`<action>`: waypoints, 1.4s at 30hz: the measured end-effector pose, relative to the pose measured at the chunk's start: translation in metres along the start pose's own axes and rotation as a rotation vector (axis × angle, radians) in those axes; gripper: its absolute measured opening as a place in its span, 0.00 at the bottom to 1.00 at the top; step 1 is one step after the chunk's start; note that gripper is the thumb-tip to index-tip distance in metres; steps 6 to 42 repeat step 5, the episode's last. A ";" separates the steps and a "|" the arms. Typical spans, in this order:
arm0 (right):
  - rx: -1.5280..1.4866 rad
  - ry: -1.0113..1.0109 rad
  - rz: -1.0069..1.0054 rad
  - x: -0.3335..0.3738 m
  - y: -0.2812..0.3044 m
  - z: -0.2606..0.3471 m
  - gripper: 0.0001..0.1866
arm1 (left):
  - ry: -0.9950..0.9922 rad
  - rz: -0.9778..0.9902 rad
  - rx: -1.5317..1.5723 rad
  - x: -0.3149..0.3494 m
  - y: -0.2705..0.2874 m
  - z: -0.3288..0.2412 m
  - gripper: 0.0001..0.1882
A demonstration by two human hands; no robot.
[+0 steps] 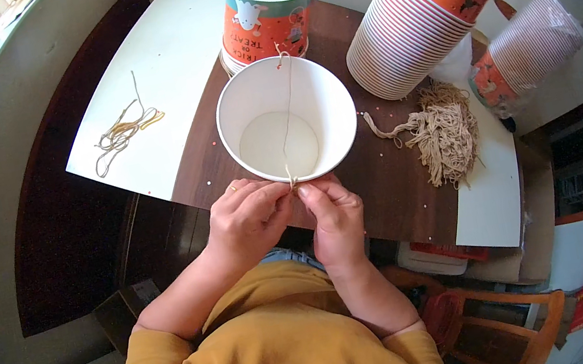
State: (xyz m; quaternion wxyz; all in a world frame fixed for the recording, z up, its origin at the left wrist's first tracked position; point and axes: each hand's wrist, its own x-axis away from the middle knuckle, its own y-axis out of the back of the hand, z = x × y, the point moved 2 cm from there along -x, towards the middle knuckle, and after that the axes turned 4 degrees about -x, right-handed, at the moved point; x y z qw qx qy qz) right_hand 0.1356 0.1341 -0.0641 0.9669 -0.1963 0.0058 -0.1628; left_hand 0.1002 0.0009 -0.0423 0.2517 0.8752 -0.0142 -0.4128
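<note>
A white-lined paper bucket (326,90) stands upright near the table's front edge, its open mouth toward me. A thin beige cord (289,132) runs across the opening, from the far rim to the near rim. At the near rim, my left hand (247,217) pinches the cord with closed fingers. Beside it my right hand (334,213) also has its thumb and fingers closed on the cord, close to a small knot or loop. The two hands nearly meet there. Exactly how the cord passes through the rim is hidden by the fingers.
Behind stands an upturned orange-and-green bucket (263,23). At the right rise a tall nested stack of buckets (408,25) and a plastic-wrapped stack (533,46). A bundle of beige cords (446,131) lies right; loose cords (123,134) lie left. A wooden chair (515,322) is lower right.
</note>
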 end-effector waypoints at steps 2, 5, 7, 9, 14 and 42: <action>0.163 0.103 0.025 0.000 0.001 0.006 0.07 | -0.050 0.025 -0.056 -0.004 0.004 -0.003 0.11; 0.388 0.140 0.087 0.002 -0.001 0.019 0.07 | -0.133 0.082 -0.148 -0.007 0.007 -0.005 0.14; 0.388 0.140 0.087 0.002 -0.001 0.019 0.07 | -0.133 0.082 -0.148 -0.007 0.007 -0.005 0.14; 0.388 0.140 0.087 0.002 -0.001 0.019 0.07 | -0.133 0.082 -0.148 -0.007 0.007 -0.005 0.14; 0.388 0.140 0.087 0.002 -0.001 0.019 0.07 | -0.133 0.082 -0.148 -0.007 0.007 -0.005 0.14; 0.388 0.140 0.087 0.002 -0.001 0.019 0.07 | -0.133 0.082 -0.148 -0.007 0.007 -0.005 0.14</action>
